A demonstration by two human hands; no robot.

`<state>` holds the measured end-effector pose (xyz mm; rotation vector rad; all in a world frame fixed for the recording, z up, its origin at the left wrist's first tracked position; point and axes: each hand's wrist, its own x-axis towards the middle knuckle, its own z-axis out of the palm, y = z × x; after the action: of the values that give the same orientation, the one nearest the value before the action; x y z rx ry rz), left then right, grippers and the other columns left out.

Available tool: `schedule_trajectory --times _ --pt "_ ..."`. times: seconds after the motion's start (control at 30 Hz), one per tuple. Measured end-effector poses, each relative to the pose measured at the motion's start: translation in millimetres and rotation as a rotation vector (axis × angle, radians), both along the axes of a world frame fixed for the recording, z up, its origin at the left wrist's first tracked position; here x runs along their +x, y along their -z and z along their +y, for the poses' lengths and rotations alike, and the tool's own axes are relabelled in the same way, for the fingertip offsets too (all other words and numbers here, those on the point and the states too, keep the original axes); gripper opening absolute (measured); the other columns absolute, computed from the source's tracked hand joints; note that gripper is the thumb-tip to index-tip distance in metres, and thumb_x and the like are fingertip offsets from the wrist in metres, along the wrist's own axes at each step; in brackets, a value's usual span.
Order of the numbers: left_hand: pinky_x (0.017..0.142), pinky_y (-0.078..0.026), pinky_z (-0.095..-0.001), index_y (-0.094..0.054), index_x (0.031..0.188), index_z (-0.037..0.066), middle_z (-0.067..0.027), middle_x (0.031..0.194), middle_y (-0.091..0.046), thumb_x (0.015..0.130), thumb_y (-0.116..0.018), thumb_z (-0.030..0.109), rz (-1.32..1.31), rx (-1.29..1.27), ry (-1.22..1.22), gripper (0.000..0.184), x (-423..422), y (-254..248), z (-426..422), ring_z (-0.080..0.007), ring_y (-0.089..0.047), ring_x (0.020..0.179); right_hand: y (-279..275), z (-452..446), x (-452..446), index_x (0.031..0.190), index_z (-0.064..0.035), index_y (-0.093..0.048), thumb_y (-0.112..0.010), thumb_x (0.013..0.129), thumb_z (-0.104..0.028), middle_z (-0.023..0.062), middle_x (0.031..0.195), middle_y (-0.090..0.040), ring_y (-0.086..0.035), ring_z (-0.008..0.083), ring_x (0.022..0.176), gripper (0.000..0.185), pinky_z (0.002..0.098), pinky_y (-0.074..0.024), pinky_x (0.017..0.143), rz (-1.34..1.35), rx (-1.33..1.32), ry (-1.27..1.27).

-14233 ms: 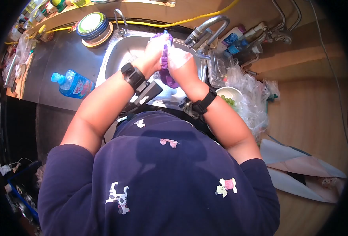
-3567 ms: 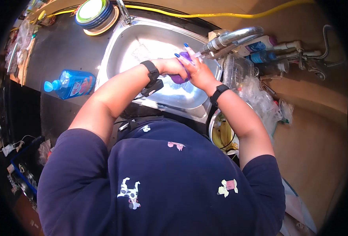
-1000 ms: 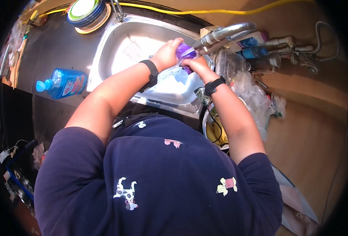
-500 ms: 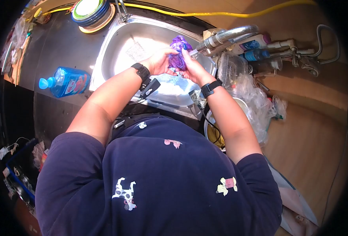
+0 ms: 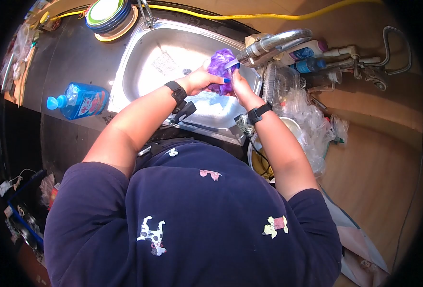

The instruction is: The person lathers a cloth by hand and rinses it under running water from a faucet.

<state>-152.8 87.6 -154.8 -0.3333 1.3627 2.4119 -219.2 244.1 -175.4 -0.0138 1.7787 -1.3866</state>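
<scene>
A wet purple cloth [image 5: 221, 63] is bunched between my two hands, over the right part of the steel sink [image 5: 142, 71]. My left hand [image 5: 202, 80] grips its lower left side, with the thumb across it. My right hand [image 5: 239, 86] holds the lower right side, its fingers partly hidden beneath the cloth. The curved metal faucet [image 5: 269, 45] reaches in from the right, and its stream of water lands on the cloth. Below the hands, whitish water or suds [image 5: 211, 107] show in the sink.
Left of the sink lies a blue soap bottle [image 5: 84, 100]. Stacked plates [image 5: 107, 18] stand at the back left. Clear plastic containers [image 5: 278, 83], plastic bags [image 5: 307, 124] and a bowl [image 5: 288, 126] are on the right. A yellow hose [image 5: 250, 17] runs along the back.
Since half a second ago the cloth has spread into a rounder bunch under the water. My left hand has moved slightly right, its thumb now over the cloth. Earlier the cloth was squeezed smaller.
</scene>
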Motion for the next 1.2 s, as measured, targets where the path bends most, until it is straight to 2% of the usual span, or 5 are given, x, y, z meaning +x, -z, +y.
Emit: schedule_trajectory --times 0.27,0.47,0.83,0.97,1.2 --pt "0.067 -0.051 -0.0290 -0.045 0.114 0.004 -0.0092 0.093 -0.060 0.070 -0.058 -0.002 -0.121 -0.032 0.061 0.046 9 4 -14 -0.0173 -0.061 0.080 8 9 -1 0.116 -0.0087 -0.048 -0.025 0.090 -0.053 0.0059 0.104 -0.058 -0.058 0.0168 0.087 0.056 0.0326 -0.0486 0.073 -0.015 0.045 -0.062" --pt "0.071 -0.050 -0.0262 -0.058 0.097 -0.001 -0.0089 0.088 -0.062 0.066 -0.058 -0.002 -0.188 0.044 0.189 0.031 18 16 -25 -0.0168 -0.061 0.077 -11 -3 3 0.117 -0.0109 -0.047 -0.037 0.088 -0.051 0.0051 0.100 -0.059 -0.059 0.0148 0.083 0.050 0.0311 -0.0499 0.067 -0.022 -0.066 -0.020" --pt "0.077 -0.052 -0.0354 -0.045 0.118 0.001 -0.0114 0.100 -0.061 0.077 -0.058 0.012 -0.292 0.422 0.045 0.044 26 17 -43 -0.0204 -0.063 0.084 -10 -5 -5 0.115 -0.0076 -0.046 -0.030 0.091 -0.048 0.0127 0.101 -0.059 -0.062 0.0224 0.086 0.050 0.0380 -0.0521 0.074 -0.280 -0.212 0.089" --pt "0.076 -0.053 -0.0309 -0.046 0.117 0.003 -0.0095 0.101 -0.061 0.081 -0.060 0.019 -0.224 0.079 0.091 0.042 23 16 -39 -0.0169 -0.063 0.085 -12 -8 -4 0.116 -0.0072 -0.045 -0.029 0.091 -0.048 0.0130 0.101 -0.059 -0.062 0.0234 0.085 0.050 0.0374 -0.0522 0.073 -0.333 -0.212 0.110" --pt "0.079 -0.051 -0.0291 -0.044 0.119 0.003 -0.0101 0.104 -0.059 0.084 -0.055 0.018 -0.245 0.110 -0.033 0.040 19 27 -42 -0.0160 -0.062 0.088 -3 -8 -8 0.114 -0.0057 -0.042 -0.023 0.093 -0.045 0.0154 0.100 -0.059 -0.062 0.0246 0.085 0.048 0.0375 -0.0524 0.073 -0.361 -0.266 0.221"
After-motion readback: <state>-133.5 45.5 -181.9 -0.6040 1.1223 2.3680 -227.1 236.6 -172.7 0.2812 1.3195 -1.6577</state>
